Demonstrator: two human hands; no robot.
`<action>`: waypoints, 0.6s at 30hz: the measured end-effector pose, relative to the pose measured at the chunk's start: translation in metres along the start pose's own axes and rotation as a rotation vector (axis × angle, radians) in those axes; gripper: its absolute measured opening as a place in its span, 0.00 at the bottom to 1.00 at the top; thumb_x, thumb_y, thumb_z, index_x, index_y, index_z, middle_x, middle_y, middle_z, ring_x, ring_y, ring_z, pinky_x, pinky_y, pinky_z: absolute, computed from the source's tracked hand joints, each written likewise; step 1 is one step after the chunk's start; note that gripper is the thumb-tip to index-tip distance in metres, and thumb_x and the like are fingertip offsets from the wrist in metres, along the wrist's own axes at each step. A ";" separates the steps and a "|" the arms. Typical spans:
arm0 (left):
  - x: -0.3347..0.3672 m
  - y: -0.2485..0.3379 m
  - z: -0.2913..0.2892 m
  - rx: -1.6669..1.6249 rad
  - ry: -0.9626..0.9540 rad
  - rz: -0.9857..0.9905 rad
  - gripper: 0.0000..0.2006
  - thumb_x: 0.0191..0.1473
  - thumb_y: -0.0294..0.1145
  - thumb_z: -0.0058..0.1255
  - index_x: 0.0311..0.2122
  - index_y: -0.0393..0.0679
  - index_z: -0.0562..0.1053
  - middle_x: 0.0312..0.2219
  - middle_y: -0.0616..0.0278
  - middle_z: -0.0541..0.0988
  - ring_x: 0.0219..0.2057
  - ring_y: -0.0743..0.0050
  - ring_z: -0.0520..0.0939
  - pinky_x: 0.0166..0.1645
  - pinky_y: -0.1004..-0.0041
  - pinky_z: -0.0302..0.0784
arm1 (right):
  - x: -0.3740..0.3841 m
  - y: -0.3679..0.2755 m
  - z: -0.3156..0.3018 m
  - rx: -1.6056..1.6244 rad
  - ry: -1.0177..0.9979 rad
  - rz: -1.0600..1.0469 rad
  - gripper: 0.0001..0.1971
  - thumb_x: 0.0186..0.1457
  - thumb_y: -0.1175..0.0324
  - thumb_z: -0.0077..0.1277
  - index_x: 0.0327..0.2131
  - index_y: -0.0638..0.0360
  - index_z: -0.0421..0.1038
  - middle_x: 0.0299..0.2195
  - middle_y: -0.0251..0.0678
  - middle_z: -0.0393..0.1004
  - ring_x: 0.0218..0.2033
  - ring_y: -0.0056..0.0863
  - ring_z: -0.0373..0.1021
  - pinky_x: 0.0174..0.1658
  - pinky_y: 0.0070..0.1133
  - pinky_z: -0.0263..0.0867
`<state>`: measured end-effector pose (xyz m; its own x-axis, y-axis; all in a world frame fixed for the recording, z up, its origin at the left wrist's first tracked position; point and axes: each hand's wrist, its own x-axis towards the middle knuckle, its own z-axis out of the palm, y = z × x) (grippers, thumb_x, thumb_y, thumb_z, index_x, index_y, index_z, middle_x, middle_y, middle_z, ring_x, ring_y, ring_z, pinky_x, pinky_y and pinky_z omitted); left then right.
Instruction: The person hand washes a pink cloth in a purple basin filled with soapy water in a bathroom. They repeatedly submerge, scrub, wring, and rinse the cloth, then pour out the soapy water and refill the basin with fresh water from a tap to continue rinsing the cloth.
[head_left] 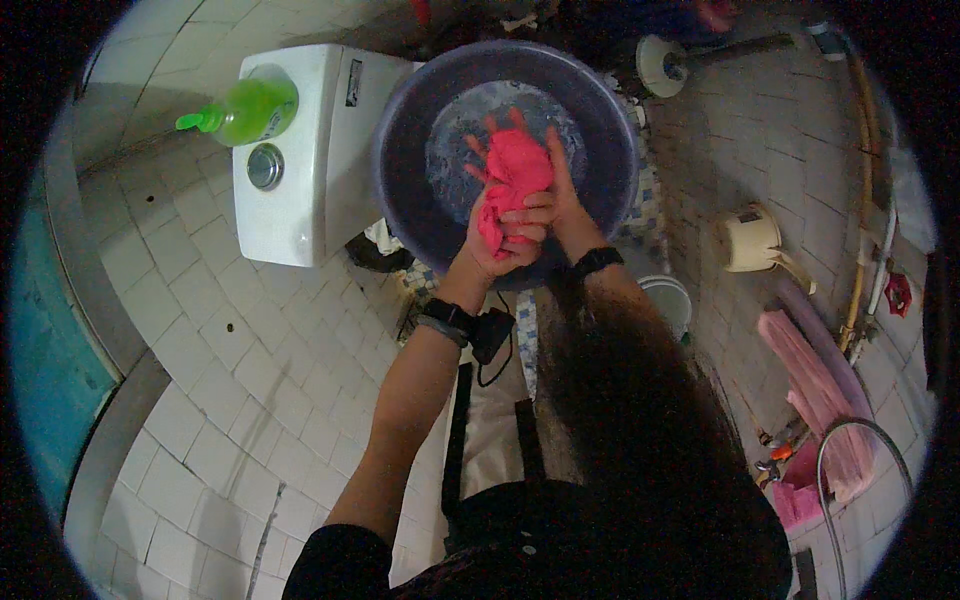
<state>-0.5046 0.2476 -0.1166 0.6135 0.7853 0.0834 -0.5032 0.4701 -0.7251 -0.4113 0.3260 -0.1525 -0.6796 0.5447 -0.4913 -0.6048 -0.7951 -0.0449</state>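
Both my hands are raised over a large grey-purple basin [393, 150] that holds cloudy, sudsy water [448, 125]. Between them is a bunched, bright pink cloth [520, 165]. My left hand [482, 243] supports it from beneath, with fingertips spread out past the cloth's far edge. From the right, my right hand [570, 205] curls its fingers across the lower part of the cloth, and its thumb points away from me. The cloth hides the left palm. Dark bands circle both wrists.
Left of the basin stands a white toilet tank [285, 215] with a round flush button [265, 166] and a green pump bottle [258, 110] on top. To the right are a cream dipper [748, 240], a grey bucket [668, 303] and pink fabric [815, 390] by the tiled wall.
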 end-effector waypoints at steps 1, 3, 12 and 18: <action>-0.003 -0.002 0.000 -0.012 0.054 0.042 0.22 0.56 0.54 0.52 0.37 0.43 0.65 0.21 0.70 0.67 0.21 0.82 0.67 0.20 0.80 0.59 | 0.003 -0.002 0.004 -0.019 -0.015 0.002 0.30 0.59 0.38 0.48 0.59 0.41 0.66 0.55 0.41 0.71 0.50 0.44 0.73 0.53 0.37 0.71; -0.011 -0.003 0.002 -0.007 0.142 0.061 0.22 0.57 0.54 0.53 0.38 0.43 0.65 0.21 0.69 0.66 0.21 0.80 0.68 0.20 0.80 0.60 | 0.006 -0.011 0.009 -0.306 0.115 0.088 0.27 0.59 0.43 0.52 0.57 0.44 0.68 0.51 0.37 0.73 0.47 0.38 0.74 0.49 0.32 0.73; -0.033 0.006 -0.011 1.156 1.089 0.105 0.21 0.51 0.44 0.64 0.45 0.42 0.75 0.37 0.65 0.81 0.37 0.74 0.80 0.43 0.74 0.76 | 0.028 -0.003 -0.055 -0.902 0.531 0.094 0.17 0.61 0.52 0.55 0.38 0.58 0.74 0.29 0.30 0.75 0.30 0.25 0.73 0.36 0.24 0.70; -0.027 0.035 -0.033 1.971 1.434 -0.089 0.17 0.48 0.46 0.65 0.37 0.45 0.80 0.35 0.65 0.84 0.36 0.71 0.83 0.41 0.71 0.79 | 0.060 0.011 -0.100 -1.342 0.882 -0.058 0.25 0.56 0.48 0.55 0.36 0.67 0.75 0.33 0.45 0.79 0.34 0.42 0.77 0.38 0.36 0.72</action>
<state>-0.5187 0.2294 -0.1671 0.0915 0.5137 -0.8531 0.3111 0.7991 0.5145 -0.4178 0.3232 -0.2696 0.0576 0.6423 -0.7643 0.4860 -0.6868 -0.5405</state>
